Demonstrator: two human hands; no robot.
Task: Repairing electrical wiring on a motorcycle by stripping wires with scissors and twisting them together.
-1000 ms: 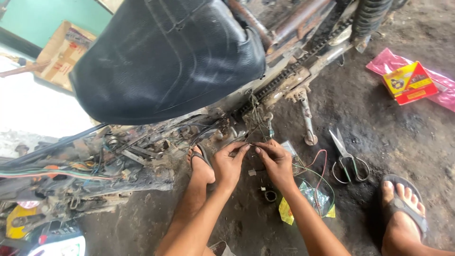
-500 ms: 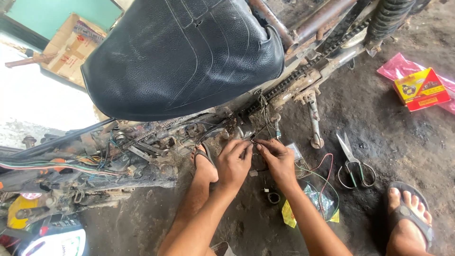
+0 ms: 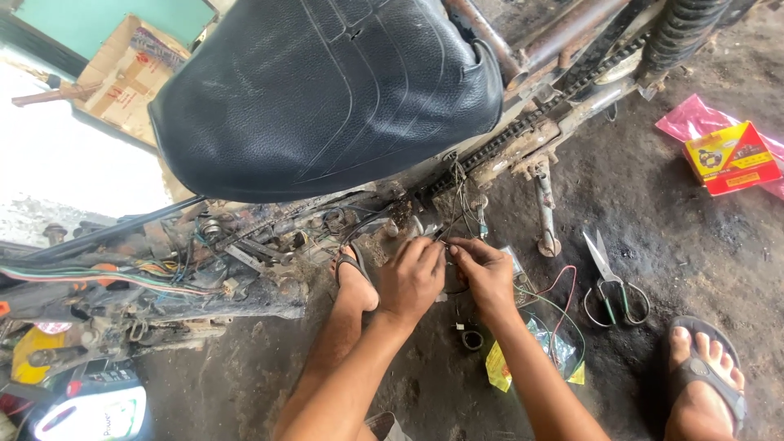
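Nearest the camera, two bare forearms reach forward over a dirty concrete floor (image 3: pixel 702 237). A sandalled foot (image 3: pixel 704 377) rests at the lower right, and another foot in a sandal (image 3: pixel 356 282) sits just left of the left hand. Between the arms and the right foot lies a yellow and clear plastic bag (image 3: pixel 531 359), with thin red and green leads looping over it, and a small dark part (image 3: pixel 471 336) lies on the floor just left of the bag.

The left hand (image 3: pixel 412 278) and right hand (image 3: pixel 486 273) meet almost knuckle to knuckle below the motorcycle frame. Both sets of fingers are narrowed into a pinch on thin wires (image 3: pixel 445 237) that hang from the frame, just under the seat's right end; the left fingers (image 3: pixel 433 249) and right fingers (image 3: pixel 459 247) are touching or nearly so. What exactly is pinched between the tips is too small to tell.

Right of the hands, scissors (image 3: pixel 608 278) lie open on the floor, near a side stand (image 3: pixel 545 208). Left of the hands runs a tangle of coloured cables (image 3: pixel 122 278) and greasy engine parts.

Farther off, a black seat (image 3: pixel 327 90) fills the upper middle, with a drive chain (image 3: pixel 531 122) running up to the right beside a coil shock (image 3: pixel 678 33). A red and yellow box (image 3: pixel 729 157) lies on pink plastic at far right, and a cardboard carton (image 3: pixel 122 69) sits at upper left.
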